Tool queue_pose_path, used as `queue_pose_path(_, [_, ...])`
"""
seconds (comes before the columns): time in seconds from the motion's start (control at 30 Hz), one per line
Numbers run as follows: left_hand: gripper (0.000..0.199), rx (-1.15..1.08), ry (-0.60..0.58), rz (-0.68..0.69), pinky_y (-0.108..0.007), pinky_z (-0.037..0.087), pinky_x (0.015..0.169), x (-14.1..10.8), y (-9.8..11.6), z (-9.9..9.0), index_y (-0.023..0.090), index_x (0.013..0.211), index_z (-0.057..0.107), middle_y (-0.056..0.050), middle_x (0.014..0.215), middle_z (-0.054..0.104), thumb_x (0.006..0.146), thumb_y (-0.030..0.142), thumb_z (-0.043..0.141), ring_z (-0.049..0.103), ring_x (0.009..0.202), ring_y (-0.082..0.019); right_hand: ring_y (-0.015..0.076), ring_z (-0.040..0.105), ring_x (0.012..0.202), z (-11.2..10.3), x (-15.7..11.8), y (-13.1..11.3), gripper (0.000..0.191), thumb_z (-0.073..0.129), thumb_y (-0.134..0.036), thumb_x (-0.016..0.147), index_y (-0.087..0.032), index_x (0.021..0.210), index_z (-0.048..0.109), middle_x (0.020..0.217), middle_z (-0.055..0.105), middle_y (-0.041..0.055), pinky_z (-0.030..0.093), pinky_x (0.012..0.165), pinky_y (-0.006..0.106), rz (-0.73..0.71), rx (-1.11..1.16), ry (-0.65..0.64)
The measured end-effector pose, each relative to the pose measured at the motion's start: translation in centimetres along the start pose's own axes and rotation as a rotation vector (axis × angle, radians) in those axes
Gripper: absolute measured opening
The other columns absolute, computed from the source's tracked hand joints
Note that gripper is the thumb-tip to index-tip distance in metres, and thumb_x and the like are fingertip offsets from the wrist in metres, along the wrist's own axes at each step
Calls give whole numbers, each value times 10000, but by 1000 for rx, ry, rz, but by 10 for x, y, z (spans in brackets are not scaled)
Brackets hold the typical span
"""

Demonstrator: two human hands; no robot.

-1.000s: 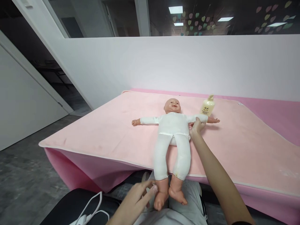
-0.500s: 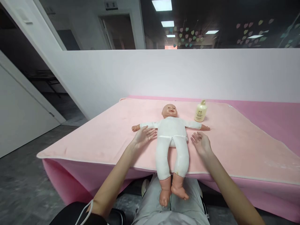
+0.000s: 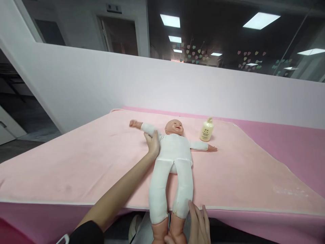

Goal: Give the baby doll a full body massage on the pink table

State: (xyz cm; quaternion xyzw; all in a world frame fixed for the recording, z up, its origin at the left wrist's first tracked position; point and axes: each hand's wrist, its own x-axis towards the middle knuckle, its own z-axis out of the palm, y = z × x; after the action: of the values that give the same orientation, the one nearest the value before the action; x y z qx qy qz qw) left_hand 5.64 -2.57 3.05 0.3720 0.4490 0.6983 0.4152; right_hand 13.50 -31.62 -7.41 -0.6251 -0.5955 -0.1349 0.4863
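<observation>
A baby doll in a white cloth suit lies on its back on a pale pink mat, its feet past the front edge. My left hand is at the doll's side under its raised arm. The thumb is against the cloth and the other fingers are mostly hidden behind the body. Low in the picture, my right hand is beside the lower leg with fingers stretched out and apart. Its thumb rests over a foot, and the picture's bottom edge cuts off the rest.
A pale yellow pump bottle stands on the mat right of the doll's head. Behind the table runs a white wall with dark glass above. Darker pink cloth shows beyond the mat and hangs at its front.
My left hand has moved from beside the doll to under its arm, and that arm has swung up. My right hand has dropped from beside the waist to the lower leg. The view has tilted.
</observation>
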Motion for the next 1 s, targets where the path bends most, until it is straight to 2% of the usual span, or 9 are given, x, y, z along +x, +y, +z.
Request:
queue_pose_path(0.1, [370,308,-272,350,-284,381,903,-9,2,0,207,1124,547,-63,1065,541,755,189,569,497,998,-206,374,581,999,-5,-1,-7,843,621,-392,719,-197,1435,221,1127,608,141,375,910,637,8,-32,-34])
queue_pose_path(0.2, [464,743,-562,568,-367,325,949,-11,3,-5,237,1164,586,-81,1160,506,741,83,470,450,1051,-246,344,609,949,-15,-3,-9,748,601,-303,740,-222,1412,283,1123,605,136,478,814,534,89,-58,-43])
queue_pose_path(0.3, [552,997,-677,658,-414,310,932,-9,1,-10,278,1245,537,-92,1175,505,746,74,423,429,1045,-265,292,637,886,-32,10,-12,638,582,-274,762,-239,1364,376,1122,605,117,529,685,399,182,-45,-17])
queue_pose_path(0.4, [557,1059,-732,707,-410,318,923,-7,-2,-15,272,1314,465,-96,1168,518,775,135,427,428,1014,-258,267,627,911,-48,48,-15,551,604,-317,763,-238,1290,460,1077,621,96,520,744,382,139,-55,102])
queue_pose_path(0.5, [520,1073,-764,729,-394,329,920,-7,-3,-18,289,1321,452,-72,1174,527,808,211,435,427,1003,-243,235,614,926,-40,99,-12,324,597,-291,771,-216,1085,576,1025,630,81,507,780,353,-4,-66,170])
queue_pose_path(0.7, [464,1048,-762,711,-380,340,928,-11,-3,-21,300,1311,458,-53,1163,538,848,321,443,432,1018,-230,207,593,836,19,158,-2,179,473,-267,821,-196,957,564,971,584,83,472,564,287,75,-80,-98])
queue_pose_path(0.77, [456,1038,-758,703,-392,343,928,-10,-3,-20,285,1304,471,-67,1156,544,850,324,447,437,1029,-242,206,590,855,18,156,-5,183,477,-264,821,-198,973,556,983,578,82,474,575,286,88,-74,-96])
queue_pose_path(0.87, [451,942,-720,654,-412,345,934,-7,-4,-19,255,1309,467,-85,1122,572,865,323,428,471,1022,-252,195,593,903,-11,135,-17,207,497,-265,826,-207,1016,555,1013,590,74,491,655,284,54,-62,-32])
queue_pose_path(1.0, [450,505,-525,440,-374,381,931,2,-12,-20,233,1317,432,-79,1165,579,897,385,377,524,1031,-227,192,614,868,-52,84,-33,280,617,-258,772,-187,1038,560,964,626,76,498,744,300,89,-98,140])
